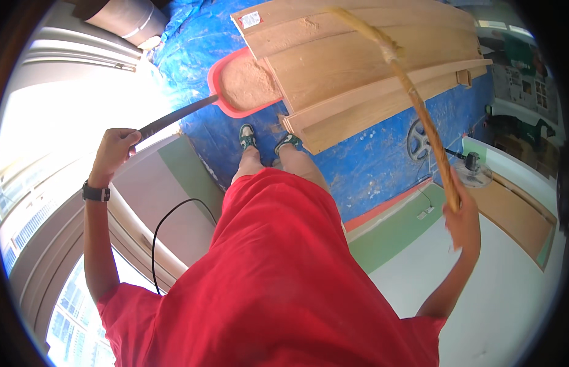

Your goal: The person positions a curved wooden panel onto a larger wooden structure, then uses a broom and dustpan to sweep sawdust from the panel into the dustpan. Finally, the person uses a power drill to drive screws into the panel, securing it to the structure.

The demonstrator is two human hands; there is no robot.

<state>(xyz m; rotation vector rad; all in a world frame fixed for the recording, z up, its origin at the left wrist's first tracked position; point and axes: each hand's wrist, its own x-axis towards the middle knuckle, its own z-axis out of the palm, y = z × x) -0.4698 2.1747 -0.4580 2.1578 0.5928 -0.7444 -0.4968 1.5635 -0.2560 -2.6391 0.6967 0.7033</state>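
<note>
My left hand is closed around the dark handle of a red long-handled dustpan. The pan rests on the blue sheet, its mouth against a stack of wooden boards, and a heap of pale sawdust fills it. On the right, my right hand grips the brown stick of a broom, somewhat blurred. The stick slants up and left across the boards. Its far yellowish end, bound partway along, lies over their surface, where sawdust is scattered.
Blue plastic sheeting covers the floor under my shoes. A standing fan is at the right by a low wall. A large brown cylinder stands at the far left. A black cable loops beside my left side.
</note>
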